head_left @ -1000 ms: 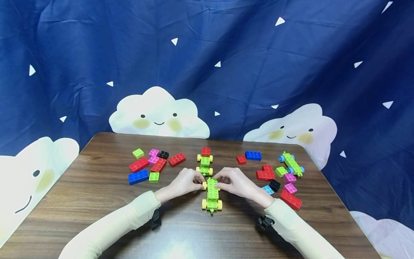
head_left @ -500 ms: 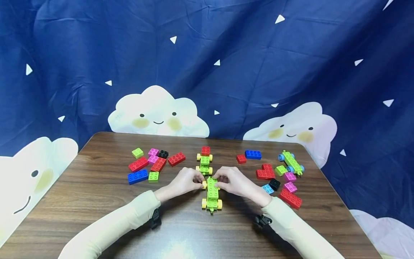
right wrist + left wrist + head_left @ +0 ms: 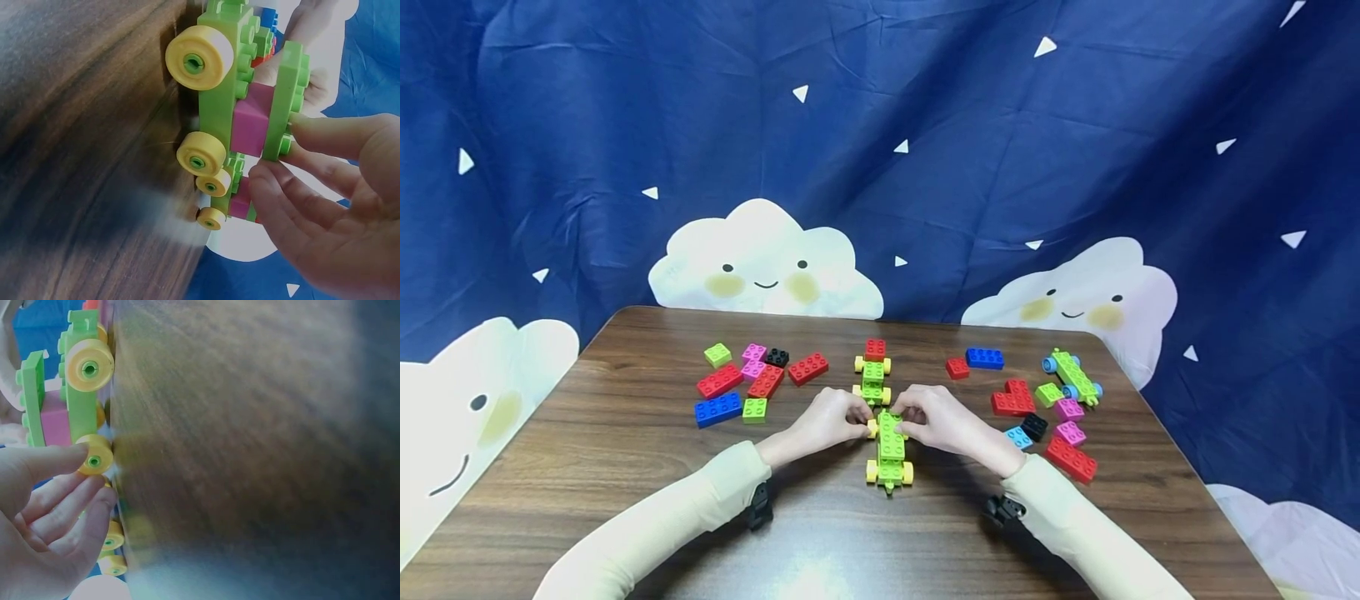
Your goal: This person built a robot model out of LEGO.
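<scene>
A green wheeled base (image 3: pixel 219 87) stands mid-table with a pink block (image 3: pixel 251 119) on it and a long green plate (image 3: pixel 891 440) on top. My left hand (image 3: pixel 829 421) pinches its far left yellow wheel (image 3: pixel 97 454), thumb above and fingers below in the left wrist view. The plate's far end is pinched between thumb and fingers of my right hand (image 3: pixel 943 421). Just beyond, in line, is a second yellow-wheeled green car (image 3: pixel 873 375) with a red brick (image 3: pixel 875 350) at its far end. Whether the two cars touch cannot be told.
Loose red, blue (image 3: pixel 718 410), pink, black and green bricks lie at the left. At the right are a blue brick (image 3: pixel 985 358), red bricks (image 3: pixel 1071 459), other small bricks and a green base with blue wheels (image 3: pixel 1072 377). A blue curtain (image 3: pixel 850 125) hangs behind the table.
</scene>
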The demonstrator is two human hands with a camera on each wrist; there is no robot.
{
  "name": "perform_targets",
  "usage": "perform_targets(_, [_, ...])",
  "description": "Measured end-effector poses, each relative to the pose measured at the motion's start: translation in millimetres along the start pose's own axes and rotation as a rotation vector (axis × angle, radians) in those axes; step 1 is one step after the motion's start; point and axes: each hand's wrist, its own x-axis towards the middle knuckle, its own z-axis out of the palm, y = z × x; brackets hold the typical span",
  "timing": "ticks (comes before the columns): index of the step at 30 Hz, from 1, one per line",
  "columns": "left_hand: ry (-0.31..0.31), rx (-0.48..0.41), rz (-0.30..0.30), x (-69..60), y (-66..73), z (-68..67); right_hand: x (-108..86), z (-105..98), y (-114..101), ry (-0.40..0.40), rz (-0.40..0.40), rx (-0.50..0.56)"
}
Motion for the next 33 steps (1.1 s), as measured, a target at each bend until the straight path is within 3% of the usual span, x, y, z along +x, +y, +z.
perform_targets(19, [0.0, -0.007, -0.009, -1.2, 1.0, 0.2, -1.2, -2.6, 3.8, -0.025, -0.028, 0.011])
perform_targets(27, [-0.002, 0.0, -0.011, -0.5, -1.0, 0.4, -2.4, -18.2, 14.3, 0.083, 0.005, -0.014])
perform_targets(33, [0.003, 0.013, 0.004, -0.8, -1.1, 0.6, -2.7, -35.4, 35.3, 0.185, 0.056, -0.074])
